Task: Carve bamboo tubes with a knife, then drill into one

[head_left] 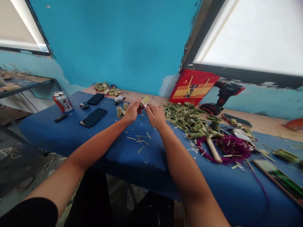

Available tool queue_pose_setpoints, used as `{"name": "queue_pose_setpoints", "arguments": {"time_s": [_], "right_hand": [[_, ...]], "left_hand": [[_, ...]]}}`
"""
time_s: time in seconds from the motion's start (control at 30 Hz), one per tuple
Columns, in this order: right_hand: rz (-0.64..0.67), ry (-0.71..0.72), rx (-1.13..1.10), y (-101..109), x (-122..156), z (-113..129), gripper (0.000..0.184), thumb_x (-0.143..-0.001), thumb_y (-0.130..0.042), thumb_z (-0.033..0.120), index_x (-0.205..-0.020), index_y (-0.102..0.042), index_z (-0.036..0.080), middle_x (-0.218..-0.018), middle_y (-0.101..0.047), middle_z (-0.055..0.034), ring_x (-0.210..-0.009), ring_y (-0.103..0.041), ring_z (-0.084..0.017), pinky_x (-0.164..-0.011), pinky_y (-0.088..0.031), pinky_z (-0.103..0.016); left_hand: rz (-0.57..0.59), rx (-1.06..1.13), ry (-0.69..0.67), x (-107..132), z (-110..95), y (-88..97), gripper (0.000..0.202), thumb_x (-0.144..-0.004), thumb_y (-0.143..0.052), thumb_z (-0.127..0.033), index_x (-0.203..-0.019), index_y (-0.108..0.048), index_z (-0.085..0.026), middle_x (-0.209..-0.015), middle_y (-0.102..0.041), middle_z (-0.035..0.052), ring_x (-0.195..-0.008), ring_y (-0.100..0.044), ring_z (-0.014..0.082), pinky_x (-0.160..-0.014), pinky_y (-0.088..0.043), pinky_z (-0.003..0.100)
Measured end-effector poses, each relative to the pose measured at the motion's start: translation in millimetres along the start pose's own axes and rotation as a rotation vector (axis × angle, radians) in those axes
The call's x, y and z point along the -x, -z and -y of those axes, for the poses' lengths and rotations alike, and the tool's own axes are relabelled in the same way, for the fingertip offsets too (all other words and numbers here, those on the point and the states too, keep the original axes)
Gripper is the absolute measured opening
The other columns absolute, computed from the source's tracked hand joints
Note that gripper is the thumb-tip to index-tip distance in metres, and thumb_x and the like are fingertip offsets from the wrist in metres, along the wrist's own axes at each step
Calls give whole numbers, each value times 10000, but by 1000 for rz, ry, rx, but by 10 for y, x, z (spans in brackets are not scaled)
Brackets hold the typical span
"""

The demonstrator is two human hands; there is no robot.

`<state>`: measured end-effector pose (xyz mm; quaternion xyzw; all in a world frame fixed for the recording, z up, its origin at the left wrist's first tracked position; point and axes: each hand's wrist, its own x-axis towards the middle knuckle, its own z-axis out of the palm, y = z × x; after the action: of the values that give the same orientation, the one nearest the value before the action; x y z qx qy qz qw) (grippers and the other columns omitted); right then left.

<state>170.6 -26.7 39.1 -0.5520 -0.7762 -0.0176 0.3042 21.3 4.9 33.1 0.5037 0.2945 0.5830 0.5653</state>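
A short pale-green bamboo piece (145, 100) is held up over the blue table (118, 151). My left hand (133, 111) is closed round its left side. From the right, my right hand (155, 115) is closed with its thumb and fingers pressed at the same piece. Whether a small tool is also in the right hand is hidden. Small cut bamboo tubes (119, 111) stand and lie just left of my left hand. Thin bamboo slivers (140, 138) are scattered below both hands.
A heap of bamboo pieces (191, 121) lies at right, near purple netting (234, 148). Behind stand a red bag (193, 86) and a cordless drill (223, 96). Phones (93, 117), a can (62, 101) and a small bamboo pile (107, 89) are at left.
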Motion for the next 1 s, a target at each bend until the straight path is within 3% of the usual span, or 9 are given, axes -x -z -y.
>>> {"name": "queue_pose_setpoints", "arguments": {"time_s": [0.23,0.4,0.47,0.57,0.7,0.8,1.0], "right_hand": [[-33,-81,183,29,-47,-132,489,-1069,-377,545,-946,-724,223,-845,-715,-83,-770,-586,-224,-673,-257,-320],[-131,-449,136,117,-78,-565,588,-1081,-277,498,-999,-764,180,-967,-749,-171,-830,-618,-268,-693,-320,-333],[-194,-519,111,191,-53,-715,586,-1072,-281,493,-982,-763,171,-948,-744,-176,-831,-612,-270,-694,-328,-333],[-228,-379,88,216,-18,-670,573,-1070,-280,501,-896,-725,185,-835,-711,-126,-767,-569,-237,-679,-298,-326],[-108,-91,69,22,-21,-237,497,-1069,-331,508,-874,-676,208,-765,-665,-68,-716,-531,-203,-667,-249,-323],[-63,-57,25,-106,-27,-31,489,-1084,-321,495,-868,-658,213,-764,-660,-64,-724,-538,-201,-660,-244,-321],[-22,-101,60,-87,2,-4,481,-1094,-337,476,-865,-669,214,-794,-691,-75,-755,-575,-214,-670,-259,-319]], "left_hand": [[15,-75,44,-45,-13,-50,274,-1058,-472,-169,-908,-701,-152,-650,-550,-24,-522,-430,77,-518,-303,215],[62,-62,73,-26,45,-48,279,-1065,-451,-180,-889,-665,-149,-647,-561,-25,-501,-429,70,-499,-303,207],[70,-4,85,-19,27,-7,266,-1060,-458,-197,-882,-650,-150,-652,-571,-20,-499,-439,73,-500,-320,208],[6,115,124,-44,-18,40,240,-1052,-504,-248,-858,-612,-155,-659,-589,-7,-520,-475,80,-519,-358,205],[-23,143,136,-84,-12,30,214,-1053,-520,-262,-907,-638,-157,-645,-594,-9,-511,-474,84,-511,-349,199],[1,150,83,-90,25,19,214,-1053,-496,-200,-951,-678,-152,-636,-570,-21,-507,-462,83,-500,-330,202],[20,108,20,-87,28,61,289,-1029,-578,-213,-760,-659,-145,-672,-607,9,-553,-514,83,-534,-370,211]]}}
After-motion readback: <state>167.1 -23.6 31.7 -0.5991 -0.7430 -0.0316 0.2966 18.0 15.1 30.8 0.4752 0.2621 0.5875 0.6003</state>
